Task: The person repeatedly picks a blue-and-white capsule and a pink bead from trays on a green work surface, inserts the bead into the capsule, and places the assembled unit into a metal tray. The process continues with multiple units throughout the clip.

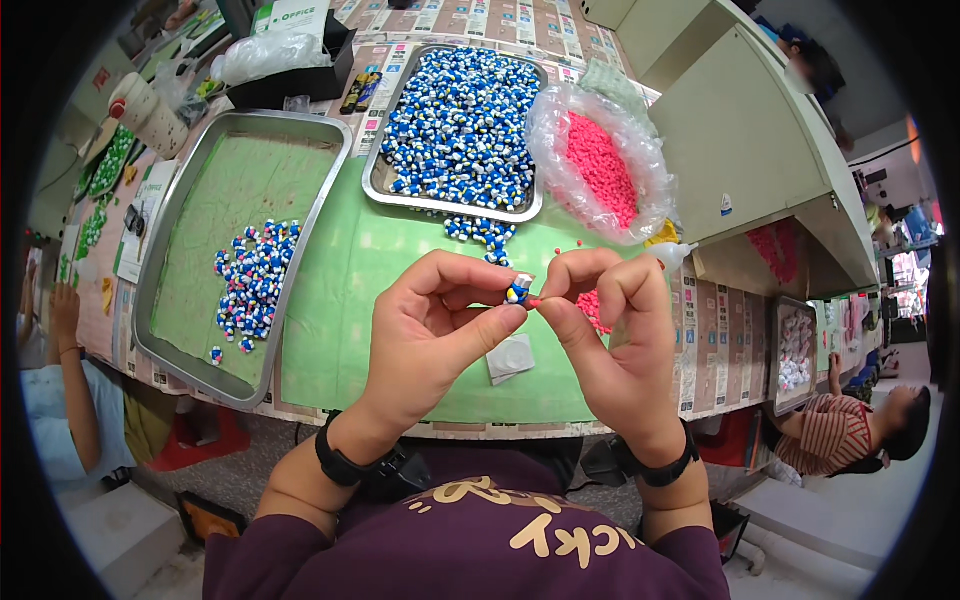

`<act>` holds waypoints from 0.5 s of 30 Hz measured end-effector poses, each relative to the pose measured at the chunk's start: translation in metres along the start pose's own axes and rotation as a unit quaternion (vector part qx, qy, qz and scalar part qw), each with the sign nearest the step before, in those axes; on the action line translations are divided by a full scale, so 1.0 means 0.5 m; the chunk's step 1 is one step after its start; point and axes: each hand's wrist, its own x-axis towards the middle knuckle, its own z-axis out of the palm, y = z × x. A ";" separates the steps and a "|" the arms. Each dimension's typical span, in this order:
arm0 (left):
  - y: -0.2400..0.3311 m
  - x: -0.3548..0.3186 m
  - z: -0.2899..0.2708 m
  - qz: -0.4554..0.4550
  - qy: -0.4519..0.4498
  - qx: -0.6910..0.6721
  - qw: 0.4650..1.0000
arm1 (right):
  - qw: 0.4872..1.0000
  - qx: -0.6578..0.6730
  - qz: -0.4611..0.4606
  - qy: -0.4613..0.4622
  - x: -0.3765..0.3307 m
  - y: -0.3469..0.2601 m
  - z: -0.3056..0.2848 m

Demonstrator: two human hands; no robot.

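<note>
Above the green mat (350, 370), my left hand (425, 325) pinches a small blue and white plastic piece (518, 290) with a touch of yellow between thumb and fingers. My right hand (625, 335) closes thumb and index finger on a tiny pink-red piece (534, 302), which meets the lower right side of the blue and white one. Whether the two are joined cannot be made out. Behind the right fingers lies a small heap of pink pieces (592, 312), partly hidden. A white square pad (511, 360) lies on the mat between my wrists.
Beyond my hands stands a metal tray (450, 208) heaped with blue and white pieces; some spill before it. A clear bag (545, 130) of pink pieces sits beside it. The left tray (180, 270) holds a smaller pile. A cabinet (740, 130) borders the right. Other people sit at both sides.
</note>
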 end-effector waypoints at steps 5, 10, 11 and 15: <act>-0.002 -0.004 0.008 0.038 0.004 0.031 0.999 | 0.990 -0.125 -0.059 -0.013 -0.006 0.015 0.000; -0.009 -0.004 0.011 0.147 0.016 0.155 0.977 | 0.984 -0.155 -0.085 0.016 -0.012 0.017 0.011; -0.008 -0.004 0.011 0.169 0.018 0.186 0.968 | 0.984 -0.154 -0.088 0.022 -0.012 0.018 0.012; -0.004 -0.001 -0.012 0.225 -0.024 0.257 0.940 | 0.998 -0.045 0.035 0.017 -0.012 0.013 0.004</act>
